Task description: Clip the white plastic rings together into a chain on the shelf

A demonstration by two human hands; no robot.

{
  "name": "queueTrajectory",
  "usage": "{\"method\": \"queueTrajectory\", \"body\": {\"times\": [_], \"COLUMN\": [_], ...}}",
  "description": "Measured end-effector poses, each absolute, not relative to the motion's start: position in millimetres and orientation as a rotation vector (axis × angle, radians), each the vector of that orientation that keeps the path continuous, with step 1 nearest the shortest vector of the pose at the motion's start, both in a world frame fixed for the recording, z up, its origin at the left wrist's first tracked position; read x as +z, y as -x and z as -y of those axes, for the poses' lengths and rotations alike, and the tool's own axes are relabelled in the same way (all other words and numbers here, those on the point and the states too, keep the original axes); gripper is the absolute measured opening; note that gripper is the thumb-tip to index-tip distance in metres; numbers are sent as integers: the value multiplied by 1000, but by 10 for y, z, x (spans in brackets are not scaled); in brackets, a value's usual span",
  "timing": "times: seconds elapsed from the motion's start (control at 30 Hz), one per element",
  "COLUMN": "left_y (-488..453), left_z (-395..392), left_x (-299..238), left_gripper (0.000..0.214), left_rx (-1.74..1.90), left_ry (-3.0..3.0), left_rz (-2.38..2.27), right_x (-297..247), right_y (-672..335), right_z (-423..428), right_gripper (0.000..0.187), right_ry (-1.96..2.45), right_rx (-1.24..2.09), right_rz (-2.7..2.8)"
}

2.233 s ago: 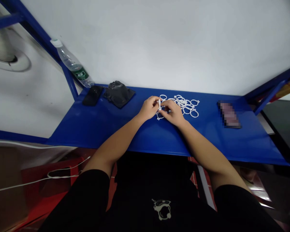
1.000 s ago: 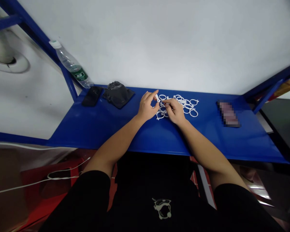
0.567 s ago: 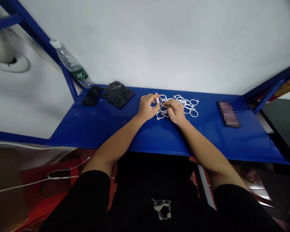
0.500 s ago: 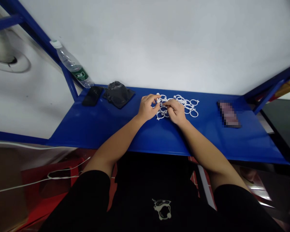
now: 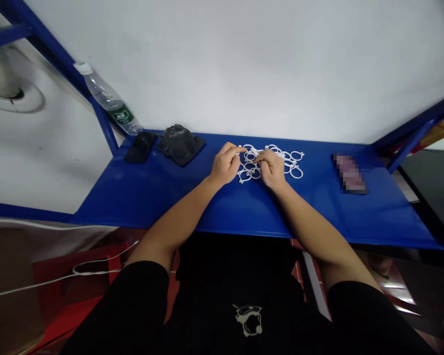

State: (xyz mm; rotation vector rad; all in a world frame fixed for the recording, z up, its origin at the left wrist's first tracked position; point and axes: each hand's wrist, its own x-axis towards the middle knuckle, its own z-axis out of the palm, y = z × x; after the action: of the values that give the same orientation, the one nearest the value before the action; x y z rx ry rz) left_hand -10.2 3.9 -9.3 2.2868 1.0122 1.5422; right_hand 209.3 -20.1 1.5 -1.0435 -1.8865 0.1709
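Several white plastic rings [image 5: 296, 171], each with a small knob or clasp, lie in a loose cluster on the blue table [image 5: 192, 202]. My left hand [image 5: 225, 163] is closed in a pinch at the cluster's left side, with a bit of white ring showing at its fingertips. Close to its right, my right hand [image 5: 271, 168] has its fingers curled and pinches a white ring over the other rings. Much of what both hands hold is covered by the fingers. Other rings show between the hands and to the right of my right hand.
A dark phone-like slab [image 5: 140, 147] and a black drawstring pouch [image 5: 181, 144] lie at the left. Behind them a plastic bottle [image 5: 113, 104] leans by the blue frame. A pixelated flat item [image 5: 351, 173] rests at the right. A white wall [image 5: 251, 64] closes off the back.
My left thumb and index finger, apart around a white piece before, are now closed together. My right hand has barely shifted. The rings lie nearly as before.
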Motion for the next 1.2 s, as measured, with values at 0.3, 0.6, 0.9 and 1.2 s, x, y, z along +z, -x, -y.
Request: {"method": "queueTrajectory", "body": {"times": [0.3, 0.6, 0.9, 1.2], "left_y": [96, 90, 58, 80], "left_z": [-77, -84, -150, -137], "left_x": [-85, -67, -152, -159], "left_gripper": [45, 44, 43, 51], "left_rx": [1552, 1515, 1222, 805], "left_ry": [-2299, -2322, -2311, -2374], "left_rz": [-932, -894, -1246, -1371], "right_x": [-89, -74, -10, -125], "right_y": [-2083, -2110, -2424, -3142], "right_z": [122, 99, -66, -371], "right_gripper": [36, 56, 40, 73], "right_ry": [1096, 1193, 1417, 2068], "right_rx": [170, 197, -42, 191], "right_rz": [2005, 2003, 1939, 1660]}}
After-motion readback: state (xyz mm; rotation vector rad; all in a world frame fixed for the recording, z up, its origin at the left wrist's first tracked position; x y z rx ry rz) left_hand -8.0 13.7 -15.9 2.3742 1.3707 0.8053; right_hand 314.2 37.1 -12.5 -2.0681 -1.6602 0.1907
